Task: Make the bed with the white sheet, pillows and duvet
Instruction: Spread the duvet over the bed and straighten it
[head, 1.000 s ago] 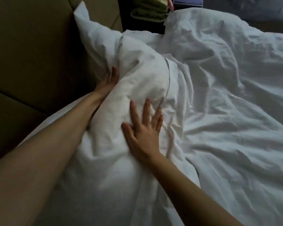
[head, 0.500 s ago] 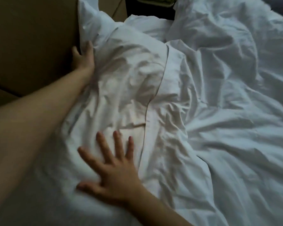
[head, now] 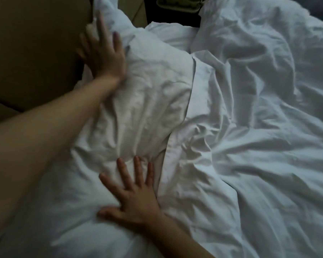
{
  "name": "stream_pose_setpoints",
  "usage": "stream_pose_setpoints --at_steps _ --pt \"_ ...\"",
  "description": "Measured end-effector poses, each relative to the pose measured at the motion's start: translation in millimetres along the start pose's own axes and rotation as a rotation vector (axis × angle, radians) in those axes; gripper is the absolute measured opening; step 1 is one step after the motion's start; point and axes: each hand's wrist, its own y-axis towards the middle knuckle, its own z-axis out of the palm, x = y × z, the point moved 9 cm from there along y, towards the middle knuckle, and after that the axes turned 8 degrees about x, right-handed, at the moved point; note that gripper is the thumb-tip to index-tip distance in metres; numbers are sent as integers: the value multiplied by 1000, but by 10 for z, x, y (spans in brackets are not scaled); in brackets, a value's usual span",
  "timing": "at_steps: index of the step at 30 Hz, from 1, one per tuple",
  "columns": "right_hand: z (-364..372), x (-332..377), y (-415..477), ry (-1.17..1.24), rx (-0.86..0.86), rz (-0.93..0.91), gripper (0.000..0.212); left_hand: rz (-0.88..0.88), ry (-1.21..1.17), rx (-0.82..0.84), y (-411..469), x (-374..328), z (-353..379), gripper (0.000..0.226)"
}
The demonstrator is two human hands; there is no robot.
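Observation:
A white pillow (head: 138, 112) lies against the brown headboard (head: 30, 53) at the left of the bed. My left hand (head: 103, 53) rests flat on the pillow's far upper corner, fingers spread, next to the headboard. My right hand (head: 132, 198) presses flat on the pillow's near end, fingers apart. A crumpled white duvet (head: 259, 127) covers the bed to the right of the pillow. A second white pillow (head: 173, 36) shows partly behind, near the top.
A dark gap with a green object (head: 177, 4) lies beyond the bed's head at the top. The headboard panels fill the left side.
The pillow has been pressed down flat. My left hand slid up along the pillow toward its far corner and opened flat; my right hand moved to the near end.

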Motion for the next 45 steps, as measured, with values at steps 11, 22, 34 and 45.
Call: stream_pose_setpoints --at_steps 11,22,34,45 --pt "-188 -39 -154 54 0 182 71 319 390 585 -472 -42 984 61" --pt "500 924 -1513 -113 224 -164 59 616 158 520 -2696 166 817 65" --pt "127 -46 -3368 284 -9 1060 111 -34 -466 742 -3939 109 494 62" --pt "672 673 -3473 549 227 870 60 95 -90 589 -3803 527 -57 39"
